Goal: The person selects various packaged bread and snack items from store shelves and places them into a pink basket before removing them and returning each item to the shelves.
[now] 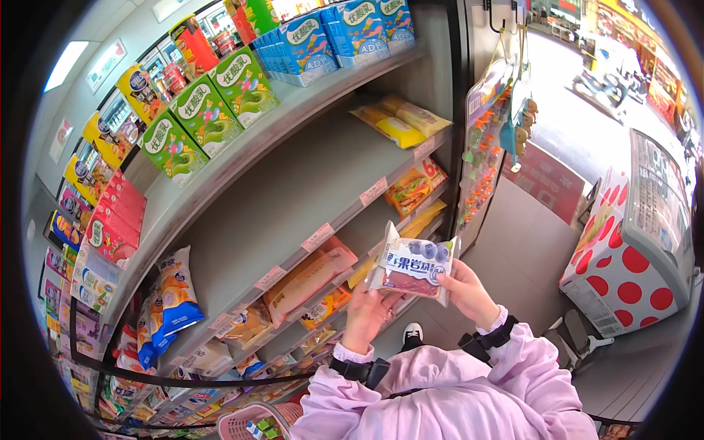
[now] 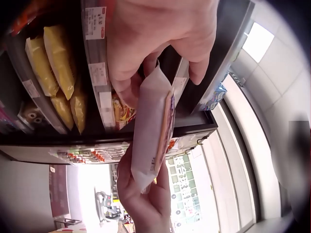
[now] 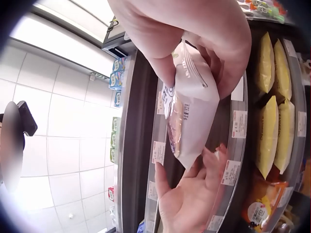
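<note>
A clear-and-white food packet (image 1: 416, 265) with blueberries printed on it is held in front of the chest. My right hand (image 1: 469, 293) pinches its right end, thumb on the printed front and fingers behind, as the right wrist view shows of the packet (image 3: 194, 102). At the other end, my left hand (image 1: 365, 314) touches the packet's edge with its fingers; in the right wrist view the left hand (image 3: 189, 199) has its thumb spread away from the packet. The left wrist view shows the packet (image 2: 151, 126) edge-on between both hands.
Shelves of packaged bread (image 1: 312, 282) slope along the left, with green drink boxes (image 1: 202, 110) on top. A pink basket (image 1: 238, 422) is low in front. A dotted freezer (image 1: 623, 271) stands right, and hanging packets (image 1: 484, 154) are by the doorway.
</note>
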### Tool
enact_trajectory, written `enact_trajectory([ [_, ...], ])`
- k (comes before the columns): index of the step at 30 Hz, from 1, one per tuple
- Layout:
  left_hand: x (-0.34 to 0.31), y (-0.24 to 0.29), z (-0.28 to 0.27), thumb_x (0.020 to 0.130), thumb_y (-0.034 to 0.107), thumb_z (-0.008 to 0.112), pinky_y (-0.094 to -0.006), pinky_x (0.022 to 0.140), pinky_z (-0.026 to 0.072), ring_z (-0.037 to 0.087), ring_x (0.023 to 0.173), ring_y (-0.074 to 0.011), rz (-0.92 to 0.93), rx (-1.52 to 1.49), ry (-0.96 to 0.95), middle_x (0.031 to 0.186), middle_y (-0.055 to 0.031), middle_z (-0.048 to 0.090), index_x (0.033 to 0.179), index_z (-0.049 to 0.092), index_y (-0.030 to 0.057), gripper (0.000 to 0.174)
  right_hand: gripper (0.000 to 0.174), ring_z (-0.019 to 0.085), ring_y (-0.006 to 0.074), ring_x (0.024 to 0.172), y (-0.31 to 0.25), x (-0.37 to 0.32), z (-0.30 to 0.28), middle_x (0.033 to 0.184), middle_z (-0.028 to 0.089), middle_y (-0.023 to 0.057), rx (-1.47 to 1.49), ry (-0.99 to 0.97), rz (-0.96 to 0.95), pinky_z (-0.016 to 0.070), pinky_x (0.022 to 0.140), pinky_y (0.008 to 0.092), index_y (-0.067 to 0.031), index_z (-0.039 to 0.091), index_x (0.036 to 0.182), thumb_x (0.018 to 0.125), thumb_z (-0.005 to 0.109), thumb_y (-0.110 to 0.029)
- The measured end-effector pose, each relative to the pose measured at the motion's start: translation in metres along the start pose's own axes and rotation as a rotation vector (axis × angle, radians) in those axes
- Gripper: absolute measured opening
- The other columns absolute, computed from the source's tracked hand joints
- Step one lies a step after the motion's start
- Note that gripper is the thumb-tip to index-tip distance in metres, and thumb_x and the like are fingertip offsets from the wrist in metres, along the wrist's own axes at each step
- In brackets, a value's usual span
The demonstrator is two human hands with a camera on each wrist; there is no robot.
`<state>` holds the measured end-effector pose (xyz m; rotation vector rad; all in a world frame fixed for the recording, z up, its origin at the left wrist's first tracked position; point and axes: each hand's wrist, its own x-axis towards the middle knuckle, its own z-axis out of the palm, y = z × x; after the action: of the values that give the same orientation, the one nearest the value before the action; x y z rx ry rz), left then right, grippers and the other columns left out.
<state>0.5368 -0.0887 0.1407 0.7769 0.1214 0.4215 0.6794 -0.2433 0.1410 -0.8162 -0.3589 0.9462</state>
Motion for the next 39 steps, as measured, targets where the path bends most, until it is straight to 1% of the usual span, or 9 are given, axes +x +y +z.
enact_trajectory([
  [10,0.031,0.051,-0.025,0.084,0.006,0.054,-0.0275,0.084,0.0434,0.051,0.099,-0.0138,-0.046,0.607,0.059,0.101,-0.0066,0.055,0.114,0.044,-0.0020,0.033,0.057,0.052,0.0160,0.097,-0.026,0.062,0.007,0.108,0.053,0.0127,-0.441,0.000,-0.048,0.0428,0.082,0.0279,0.0030,0.028,0.124,0.081,0.062,-0.012],
  [16,0.046,0.080,-0.014,0.085,0.006,0.052,-0.0240,0.081,0.0431,0.055,0.090,-0.0121,-0.033,0.692,0.025,0.100,-0.0089,0.057,0.107,0.048,-0.0063,0.026,0.050,0.048,0.0133,0.095,-0.038,0.107,0.025,0.104,0.053,0.0095,-0.885,0.006,-0.070,0.0391,0.082,0.0265,0.0036,0.044,0.118,0.080,0.061,-0.023],
  [21,0.073,0.084,-0.032,0.086,0.012,0.050,-0.0225,0.074,0.0439,0.054,0.085,-0.0115,-0.053,0.751,0.069,0.094,-0.0063,0.058,0.106,0.051,-0.0039,0.025,0.047,0.053,0.0160,0.088,-0.045,0.143,0.041,0.097,0.057,0.0115,-0.940,-0.072,-0.155,0.0420,0.078,0.0284,0.0056,0.045,0.115,0.079,0.061,-0.020],
  [23,0.083,0.087,-0.039,0.087,0.016,0.049,-0.0218,0.070,0.0438,0.054,0.081,-0.0110,-0.114,0.835,0.109,0.089,-0.0057,0.058,0.101,0.055,-0.0024,0.024,0.043,0.055,0.0180,0.084,-0.038,0.159,0.034,0.093,0.058,0.0116,-0.872,-0.097,-0.142,0.0437,0.077,0.0292,0.0055,0.046,0.113,0.078,0.060,-0.014],
  [26,0.093,0.092,-0.055,0.088,0.021,0.048,-0.0218,0.066,0.0435,0.054,0.076,-0.0090,-0.248,1.032,0.139,0.082,-0.0043,0.059,0.093,0.059,0.0016,0.023,0.040,0.056,0.0192,0.085,-0.022,0.185,0.018,0.093,0.058,0.0130,-1.133,-0.075,-0.302,0.0445,0.076,0.0291,0.0057,0.046,0.111,0.076,0.059,-0.010],
  [28,0.099,0.087,-0.076,0.087,0.025,0.050,-0.0229,0.068,0.0433,0.052,0.076,-0.0073,-0.374,0.897,0.129,0.085,-0.0022,0.058,0.090,0.061,0.0060,0.022,0.037,0.057,0.0203,0.086,-0.021,0.188,0.024,0.093,0.058,0.0142,-1.136,-0.125,-0.340,0.0445,0.076,0.0295,0.0059,0.047,0.108,0.075,0.058,-0.008],
  [34,0.084,0.071,-0.097,0.085,0.028,0.055,-0.0237,0.073,0.0430,0.053,0.085,-0.0078,-0.017,0.643,0.090,0.092,-0.0013,0.060,0.098,0.060,0.0059,0.027,0.034,0.056,0.0263,0.091,-0.016,0.192,0.028,0.096,0.057,0.0172,-1.151,-0.162,-0.251,0.0431,0.080,0.0317,0.0057,0.047,0.106,0.075,0.056,-0.005],
  [36,0.087,0.065,-0.108,0.084,0.028,0.057,-0.0230,0.073,0.0432,0.054,0.084,-0.0086,0.024,0.762,0.046,0.094,-0.0013,0.060,0.100,0.061,0.0064,0.028,0.035,0.056,0.0278,0.093,-0.017,0.189,0.030,0.097,0.057,0.0182,-1.248,-0.168,-0.261,0.0430,0.081,0.0322,0.0061,0.046,0.106,0.074,0.056,-0.005],
  [39,0.094,0.066,-0.101,0.087,0.026,0.053,-0.0234,0.061,0.0419,0.051,0.068,-0.0082,0.048,0.829,0.033,0.077,-0.0006,0.056,0.084,0.058,0.0047,0.022,0.039,0.054,0.0299,0.100,-0.013,0.190,0.026,0.103,0.056,0.0213,-1.276,-0.207,-0.233,0.0415,0.085,0.0335,0.0073,0.043,0.111,0.075,0.054,-0.002],
])
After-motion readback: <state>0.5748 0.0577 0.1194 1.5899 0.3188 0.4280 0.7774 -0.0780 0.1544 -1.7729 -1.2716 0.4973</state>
